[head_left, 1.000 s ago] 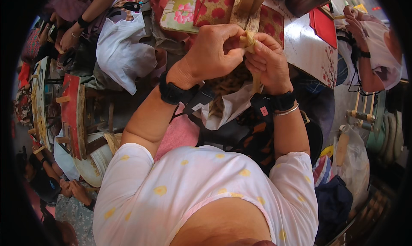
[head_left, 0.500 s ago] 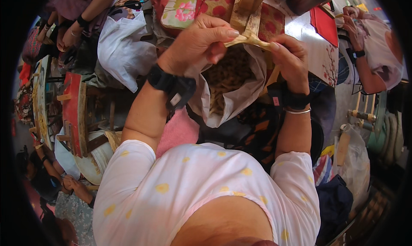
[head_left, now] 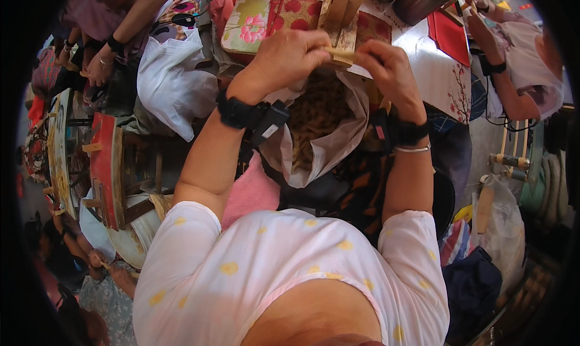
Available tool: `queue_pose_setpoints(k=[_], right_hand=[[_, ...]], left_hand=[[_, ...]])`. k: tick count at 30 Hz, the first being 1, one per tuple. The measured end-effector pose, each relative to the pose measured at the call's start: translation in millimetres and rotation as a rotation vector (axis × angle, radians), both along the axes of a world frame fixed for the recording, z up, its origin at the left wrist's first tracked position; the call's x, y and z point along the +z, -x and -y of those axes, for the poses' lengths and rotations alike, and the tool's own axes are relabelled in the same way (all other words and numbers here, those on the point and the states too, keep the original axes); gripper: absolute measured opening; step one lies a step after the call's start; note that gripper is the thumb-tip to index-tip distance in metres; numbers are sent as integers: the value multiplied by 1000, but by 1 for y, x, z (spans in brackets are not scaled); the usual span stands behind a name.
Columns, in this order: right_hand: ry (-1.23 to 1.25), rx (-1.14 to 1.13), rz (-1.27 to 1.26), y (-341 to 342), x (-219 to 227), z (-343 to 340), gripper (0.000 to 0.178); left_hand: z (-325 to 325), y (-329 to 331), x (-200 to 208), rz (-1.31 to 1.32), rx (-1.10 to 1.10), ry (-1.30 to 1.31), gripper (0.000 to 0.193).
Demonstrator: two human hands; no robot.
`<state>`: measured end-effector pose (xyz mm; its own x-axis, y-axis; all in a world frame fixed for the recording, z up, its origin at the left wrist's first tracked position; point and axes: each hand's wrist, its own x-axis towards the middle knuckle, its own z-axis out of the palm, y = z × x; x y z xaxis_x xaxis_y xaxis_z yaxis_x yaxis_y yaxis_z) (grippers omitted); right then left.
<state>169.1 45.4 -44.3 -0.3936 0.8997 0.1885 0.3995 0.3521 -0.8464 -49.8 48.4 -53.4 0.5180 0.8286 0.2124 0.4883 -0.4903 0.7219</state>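
Between my hands a short pale-yellow strip [head_left: 341, 54] is held level, one end in each hand. My left hand [head_left: 291, 56] is closed on its left end, with the thumb and fingers pinched and the back of the hand turned up. On its other end, the fingertips of my right hand [head_left: 386, 68] are closed in a pinch. Just beneath the strip gapes a whitish plastic bag [head_left: 302, 176], with many brownish-yellow strip-like pieces [head_left: 320, 107] inside. Directly behind the strip, at the table edge, stands an upright wooden block [head_left: 347, 5].
Red patterned cloth pieces [head_left: 299, 14] and a floral pad [head_left: 248, 29] lie on the table [head_left: 423, 62]. A dark metal flask [head_left: 426, 2] and a red folder [head_left: 448, 37] are at its right. Co-workers' hands [head_left: 99, 65] show at left; another person [head_left: 525, 62] sits at right.
My hands have come closer together, the right one moving left. My left hand has rolled so its back faces up. Less of the strip shows between them, and it looks straighter.
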Motion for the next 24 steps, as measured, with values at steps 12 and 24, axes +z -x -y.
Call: queue_pose_setpoints(k=[12,24], right_hand=[[-542,-491,451,19,-30,-34,12],[646,95,-564,63,-9,23,16]], left_hand=[[-27,-7,-12,-77,447,-373,25],[23,-30,4,1220,217,542,35]])
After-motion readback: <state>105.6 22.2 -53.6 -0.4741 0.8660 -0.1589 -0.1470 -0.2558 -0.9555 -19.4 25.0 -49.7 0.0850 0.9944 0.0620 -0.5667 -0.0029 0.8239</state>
